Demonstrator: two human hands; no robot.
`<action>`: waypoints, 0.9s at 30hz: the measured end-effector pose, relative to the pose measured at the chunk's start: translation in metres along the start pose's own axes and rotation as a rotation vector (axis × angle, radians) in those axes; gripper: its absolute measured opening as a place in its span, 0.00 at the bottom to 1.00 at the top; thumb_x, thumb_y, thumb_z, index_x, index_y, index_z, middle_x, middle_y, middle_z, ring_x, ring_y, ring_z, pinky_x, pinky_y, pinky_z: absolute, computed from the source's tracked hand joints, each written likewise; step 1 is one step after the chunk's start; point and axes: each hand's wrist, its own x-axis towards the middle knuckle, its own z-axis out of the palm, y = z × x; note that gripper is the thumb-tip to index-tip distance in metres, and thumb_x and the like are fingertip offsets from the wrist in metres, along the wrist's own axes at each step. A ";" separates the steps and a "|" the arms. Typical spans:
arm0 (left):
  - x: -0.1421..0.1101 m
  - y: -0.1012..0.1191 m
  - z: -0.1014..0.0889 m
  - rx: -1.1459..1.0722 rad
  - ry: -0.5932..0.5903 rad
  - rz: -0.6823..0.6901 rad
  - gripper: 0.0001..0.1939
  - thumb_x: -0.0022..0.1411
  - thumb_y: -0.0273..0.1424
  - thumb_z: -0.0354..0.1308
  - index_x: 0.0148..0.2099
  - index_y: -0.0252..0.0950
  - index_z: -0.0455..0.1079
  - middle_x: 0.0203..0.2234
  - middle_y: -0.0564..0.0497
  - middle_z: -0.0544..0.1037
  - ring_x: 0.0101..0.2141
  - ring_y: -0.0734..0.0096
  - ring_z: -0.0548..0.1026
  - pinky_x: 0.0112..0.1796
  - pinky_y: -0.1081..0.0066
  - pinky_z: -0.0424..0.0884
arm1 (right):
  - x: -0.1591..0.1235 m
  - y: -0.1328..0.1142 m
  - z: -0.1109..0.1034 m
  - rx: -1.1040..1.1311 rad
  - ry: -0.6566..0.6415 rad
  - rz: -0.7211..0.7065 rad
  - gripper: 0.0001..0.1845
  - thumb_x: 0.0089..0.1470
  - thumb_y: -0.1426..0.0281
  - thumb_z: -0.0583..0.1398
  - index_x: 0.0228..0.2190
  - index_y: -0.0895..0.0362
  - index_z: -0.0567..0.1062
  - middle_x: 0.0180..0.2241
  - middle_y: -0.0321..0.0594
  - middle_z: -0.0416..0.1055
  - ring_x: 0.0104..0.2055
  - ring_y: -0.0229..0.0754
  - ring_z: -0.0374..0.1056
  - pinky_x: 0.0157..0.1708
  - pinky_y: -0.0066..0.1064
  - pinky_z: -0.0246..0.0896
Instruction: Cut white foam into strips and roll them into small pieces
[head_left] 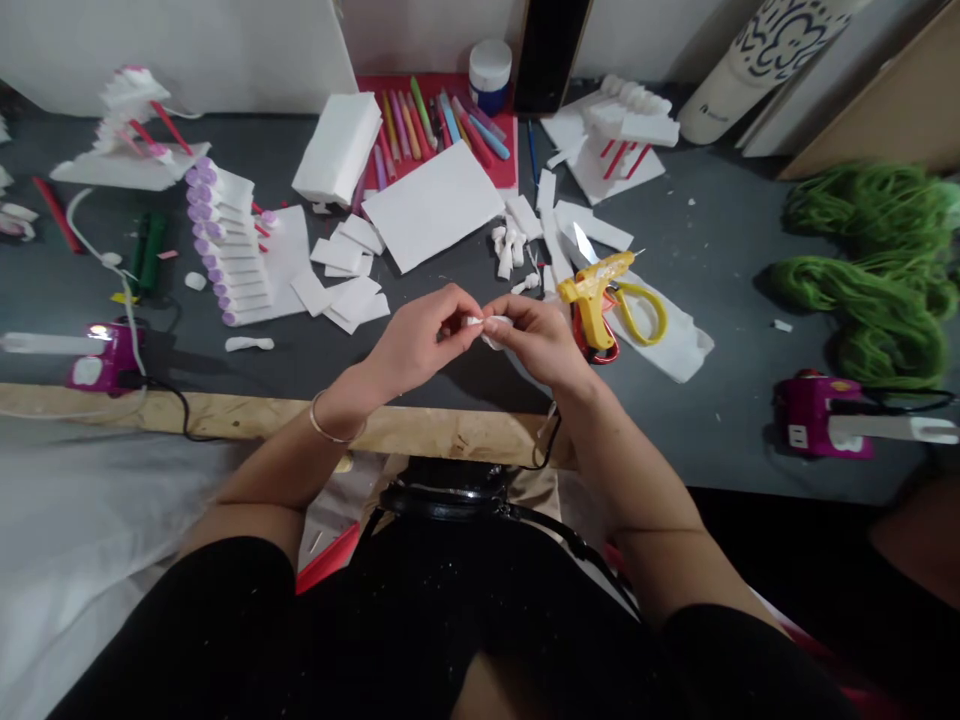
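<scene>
Both hands meet over the front part of the dark table, fingertips pinched on a small twisted piece of white foam. My left hand is closed on its left end; my right hand grips the right side. The fingers hide part of the piece. Similar twisted white pieces lie just beyond my hands, and a single one rests to the left. Close to my right hand are a yellow glue gun and yellow-handled scissors, partly over a white strip.
Cut white rectangles and a large white sheet lie ahead. Markers sit on a red sheet beside a jar. White models stand left. Green yarn and a purple glue gun lie right; another purple device is left.
</scene>
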 end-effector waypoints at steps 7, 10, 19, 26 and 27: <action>-0.003 -0.002 -0.004 0.361 -0.056 0.265 0.14 0.78 0.36 0.49 0.43 0.38 0.72 0.34 0.47 0.80 0.36 0.67 0.78 0.35 0.69 0.69 | 0.001 -0.003 -0.004 0.160 -0.083 0.152 0.27 0.43 0.47 0.76 0.27 0.57 0.79 0.24 0.32 0.68 0.27 0.33 0.58 0.29 0.29 0.53; 0.002 0.003 -0.002 0.292 -0.046 0.212 0.14 0.77 0.39 0.52 0.41 0.38 0.72 0.34 0.47 0.80 0.36 0.67 0.78 0.36 0.69 0.70 | 0.004 0.000 -0.006 0.297 -0.166 0.219 0.28 0.41 0.46 0.76 0.26 0.56 0.77 0.23 0.31 0.66 0.26 0.33 0.57 0.28 0.29 0.54; 0.047 -0.025 0.028 -0.375 0.274 -0.292 0.22 0.78 0.50 0.40 0.58 0.44 0.68 0.59 0.44 0.77 0.64 0.56 0.72 0.60 0.54 0.70 | 0.001 0.003 0.005 -0.013 0.035 -0.014 0.24 0.53 0.48 0.70 0.33 0.56 0.78 0.24 0.31 0.68 0.27 0.33 0.57 0.28 0.29 0.51; 0.059 0.001 0.047 -0.361 0.259 -0.349 0.22 0.78 0.43 0.41 0.58 0.41 0.70 0.64 0.45 0.73 0.69 0.57 0.65 0.72 0.61 0.56 | -0.002 0.007 0.011 -0.159 0.155 -0.069 0.17 0.54 0.54 0.67 0.34 0.56 0.78 0.23 0.31 0.69 0.24 0.32 0.56 0.25 0.29 0.48; 0.059 0.003 0.046 -0.394 0.244 -0.368 0.22 0.78 0.43 0.41 0.58 0.40 0.70 0.64 0.45 0.74 0.69 0.58 0.66 0.72 0.60 0.55 | -0.001 0.008 0.011 -0.149 0.157 -0.073 0.17 0.54 0.54 0.67 0.34 0.56 0.78 0.23 0.31 0.70 0.24 0.32 0.57 0.25 0.29 0.49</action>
